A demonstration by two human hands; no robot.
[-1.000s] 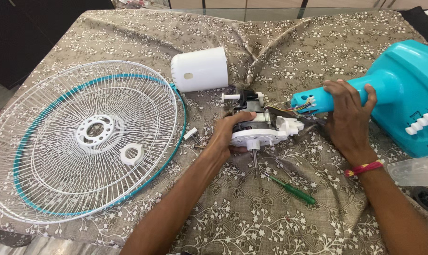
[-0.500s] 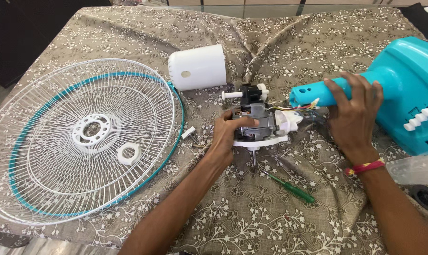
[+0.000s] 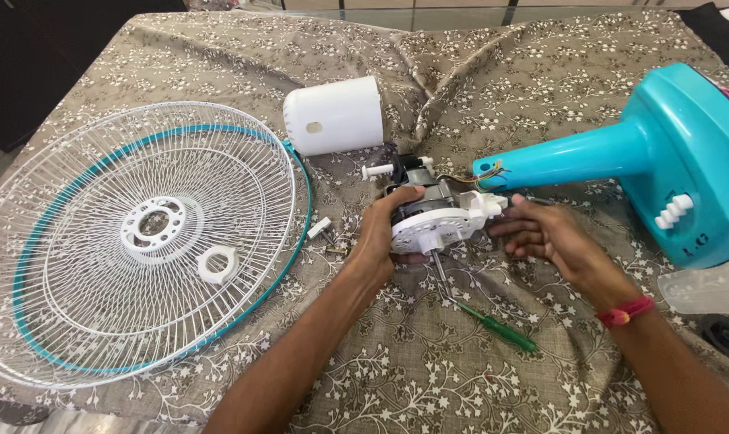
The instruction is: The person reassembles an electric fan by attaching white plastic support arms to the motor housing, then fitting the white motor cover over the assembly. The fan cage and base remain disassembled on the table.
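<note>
Head view: left hand (image 3: 384,233) clamped around the fan motor (image 3: 433,215), lifted just above the patterned cloth (image 3: 477,88). Right hand (image 3: 541,235) loosely curled, fingertips touching the motor's white bracket (image 3: 486,206). Wires run to the turquoise fan stand (image 3: 622,153). Green screwdriver (image 3: 493,321) lies below; wire grille (image 3: 139,233) left.

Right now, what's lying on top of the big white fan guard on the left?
A small white plastic ring nut rests on the wire fan guard, just below its white centre hub. Through the wires, only the patterned cloth shows underneath.
</note>
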